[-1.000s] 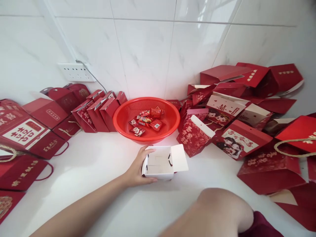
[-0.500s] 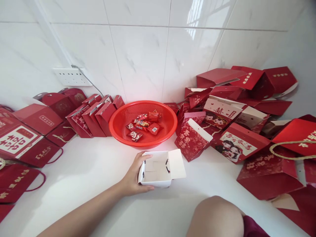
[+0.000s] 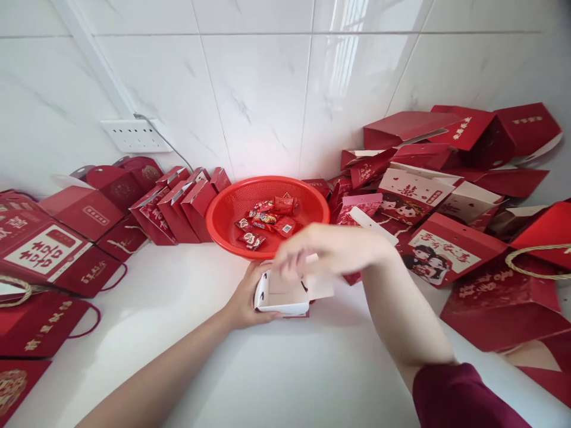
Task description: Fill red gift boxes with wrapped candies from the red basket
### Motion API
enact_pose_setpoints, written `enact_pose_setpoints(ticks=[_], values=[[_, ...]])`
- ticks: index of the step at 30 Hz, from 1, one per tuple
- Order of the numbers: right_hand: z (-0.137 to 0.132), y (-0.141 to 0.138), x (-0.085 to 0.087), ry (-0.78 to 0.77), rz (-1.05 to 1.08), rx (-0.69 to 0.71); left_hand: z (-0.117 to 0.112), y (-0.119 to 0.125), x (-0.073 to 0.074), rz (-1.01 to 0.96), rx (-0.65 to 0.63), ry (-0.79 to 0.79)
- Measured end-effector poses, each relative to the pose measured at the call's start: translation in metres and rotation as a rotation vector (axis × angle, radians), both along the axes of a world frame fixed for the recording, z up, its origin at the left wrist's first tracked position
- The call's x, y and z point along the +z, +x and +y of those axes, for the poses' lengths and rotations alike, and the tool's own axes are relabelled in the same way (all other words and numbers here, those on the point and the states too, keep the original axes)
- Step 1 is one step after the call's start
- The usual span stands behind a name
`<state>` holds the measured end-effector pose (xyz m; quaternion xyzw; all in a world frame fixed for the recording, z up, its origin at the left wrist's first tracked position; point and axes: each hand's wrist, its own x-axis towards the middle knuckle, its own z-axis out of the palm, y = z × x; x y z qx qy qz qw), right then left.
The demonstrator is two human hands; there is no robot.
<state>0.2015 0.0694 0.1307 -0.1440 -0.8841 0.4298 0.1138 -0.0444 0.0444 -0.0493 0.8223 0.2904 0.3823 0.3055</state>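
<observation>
A person's left hand (image 3: 246,297) grips a small open box (image 3: 285,308) of smooth white card on a glossy white surface (image 3: 289,374), the thumb along its near side and the fingers wrapped around the left end. The right hand (image 3: 330,246) hangs over the box, its fingers curled downward and blurred; whether they grasp anything cannot be told. A stiff, pale flap (image 3: 322,288) juts from the box's right end, partly behind the blur, and a strip of red shows under its lower edge.

Just beyond the box sits a round basin (image 3: 220,229) of bright red plastic, its wall finely perforated below a smooth, wide rim. Shiny, crinkled wrapped sweets (image 3: 285,226), mostly red, lie in a loose cluster inside it.

At left, dark red paperboard bags (image 3: 53,321) with gold lettering and soft cord loops lie beside a row of slim folded cartons (image 3: 167,214). At right, angular red and cream boxes (image 3: 439,249), some printed with cartoon couples, lean in a jumbled heap, a twisted straw-coloured rope handle (image 3: 530,273) looping across one. Polished, marble-veined tiles (image 3: 259,95) form the wall behind, where a white plastic socket panel (image 3: 134,135) carries a thin grey cable (image 3: 165,139).
</observation>
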Motion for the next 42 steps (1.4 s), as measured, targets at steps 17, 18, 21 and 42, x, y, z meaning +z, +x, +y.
enact_pose_setpoints(ticks=[17, 18, 21, 42], values=[[0.149, -0.084, -0.086, 0.275, -0.931, -0.627, -0.005, 0.001, 0.002, 0.087, -0.05, 0.001], [0.149, -0.082, -0.087, 0.271, -0.957, -0.653, -0.005, 0.001, 0.002, 0.087, -0.052, 0.001], [0.152, -0.074, -0.087, 0.214, -1.01, -0.673, -0.004, 0.001, 0.001, 0.09, -0.06, 0.001], [0.012, 0.013, -0.05, -0.543, 0.28, -0.522, -0.004, 0.005, 0.0, 0.008, -0.068, -0.015]])
